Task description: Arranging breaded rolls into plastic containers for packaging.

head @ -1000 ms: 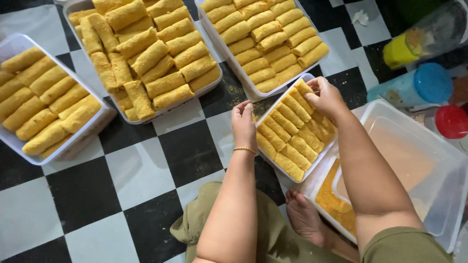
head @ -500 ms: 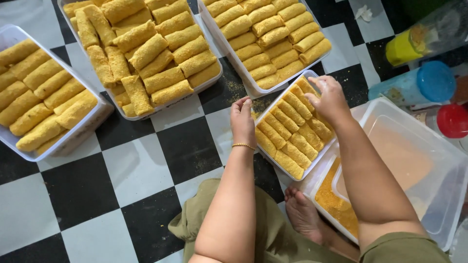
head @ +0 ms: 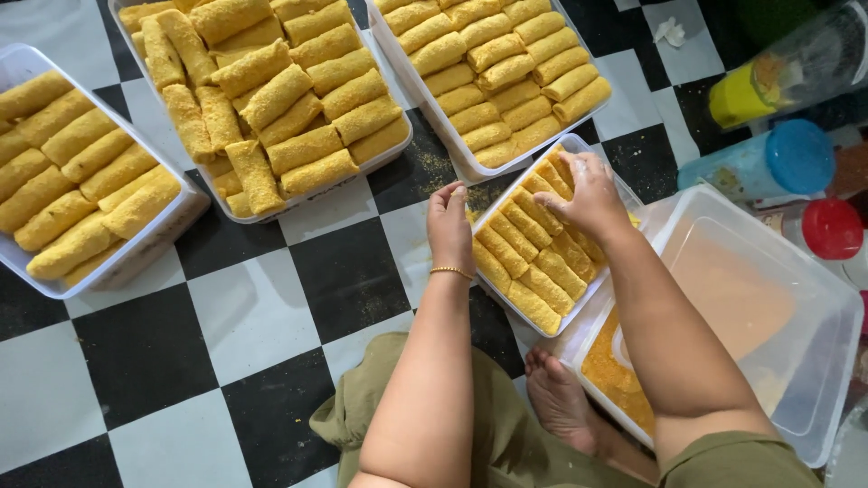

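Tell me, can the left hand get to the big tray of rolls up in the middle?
Probably yes. The left hand sits at the small tray's edge, and only bare checkered floor lies between it and the middle tray; nothing blocks the way.

Both bare forearms reaching forward and down, left hand (head: 449,226) fingers curled, gold bangle on its wrist, right hand (head: 583,192) palm down, fingers bent

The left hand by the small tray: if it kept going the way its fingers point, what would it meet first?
Probably the near rim of the large tray of breaded rolls just beyond the left hand. Only a strip of crumb-dusted floor lies between, though height is hard to judge.
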